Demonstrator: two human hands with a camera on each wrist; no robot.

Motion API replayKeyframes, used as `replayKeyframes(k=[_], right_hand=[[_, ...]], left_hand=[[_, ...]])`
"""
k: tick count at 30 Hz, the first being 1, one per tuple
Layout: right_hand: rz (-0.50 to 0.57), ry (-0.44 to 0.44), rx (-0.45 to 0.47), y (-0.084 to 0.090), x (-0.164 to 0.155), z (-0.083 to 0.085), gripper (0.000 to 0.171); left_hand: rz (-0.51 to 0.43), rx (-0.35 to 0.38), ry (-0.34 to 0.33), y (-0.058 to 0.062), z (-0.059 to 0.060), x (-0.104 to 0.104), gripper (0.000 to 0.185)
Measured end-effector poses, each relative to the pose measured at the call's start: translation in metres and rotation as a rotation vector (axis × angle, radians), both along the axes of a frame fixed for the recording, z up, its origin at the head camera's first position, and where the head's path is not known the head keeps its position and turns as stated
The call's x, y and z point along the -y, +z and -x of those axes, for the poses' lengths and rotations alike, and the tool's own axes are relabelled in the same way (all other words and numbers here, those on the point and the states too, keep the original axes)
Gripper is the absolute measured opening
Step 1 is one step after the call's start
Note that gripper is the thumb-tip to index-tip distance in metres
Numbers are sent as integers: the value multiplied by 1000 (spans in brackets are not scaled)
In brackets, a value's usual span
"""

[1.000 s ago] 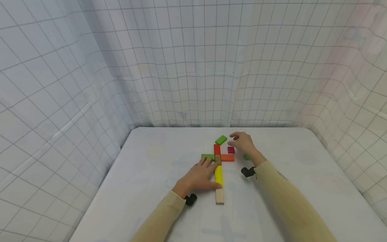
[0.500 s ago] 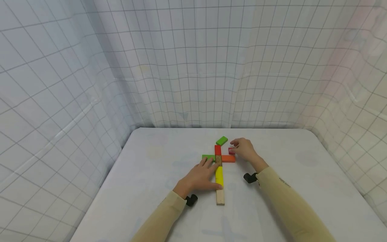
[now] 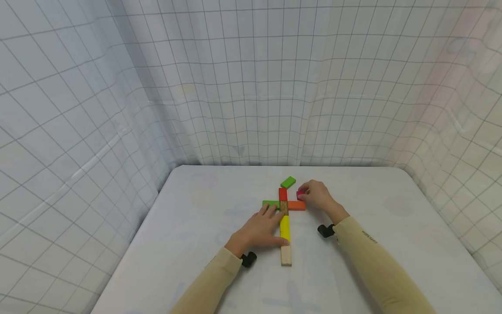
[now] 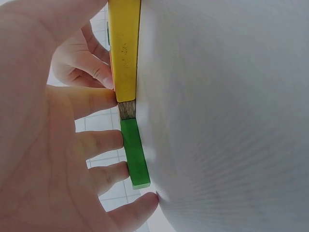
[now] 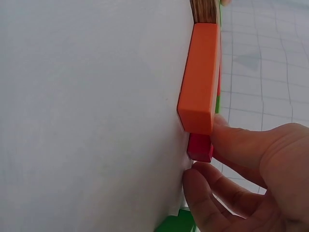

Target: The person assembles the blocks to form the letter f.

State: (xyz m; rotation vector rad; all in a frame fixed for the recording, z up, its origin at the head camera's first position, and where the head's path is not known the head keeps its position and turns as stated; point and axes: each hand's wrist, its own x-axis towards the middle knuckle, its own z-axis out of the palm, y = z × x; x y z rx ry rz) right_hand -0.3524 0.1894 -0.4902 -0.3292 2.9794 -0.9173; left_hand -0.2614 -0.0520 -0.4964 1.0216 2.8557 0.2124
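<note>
Now | right hand [image 3: 319, 197] pinched the small magenta block [image 3: 300, 194] beside the orange block [image 3: 296, 205] | left hand [image 3: 259, 227] lay flat, fingers apparently touching yellow block [image 3: 284, 227] and green block [image 3: 269, 203].

— Bright enough?
— Yes, soft and even; only faint shadows lie on the tabletop [image 3: 196, 244].
— Any distortion?
— The head view bends the grid walls outward. Both wrist views blur the close skin.
</note>
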Motion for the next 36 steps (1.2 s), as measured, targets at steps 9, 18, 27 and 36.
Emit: replayKeyframes(k=[9,18,27,36], right_hand=[[1,11,-8,-3,-2,2,19],[2,9,32,1,-3,4,23],[91,5,38,6,-5,8,20],[146,-42,41,10,-6,18,17]], left_hand=[[-2,-6,-2,-1,0,0,95],[6,-2,1,0,-1,-1,96],[6,-15,-3,0,1,-1,95],[5,-18,0,-2,1,-1,96]])
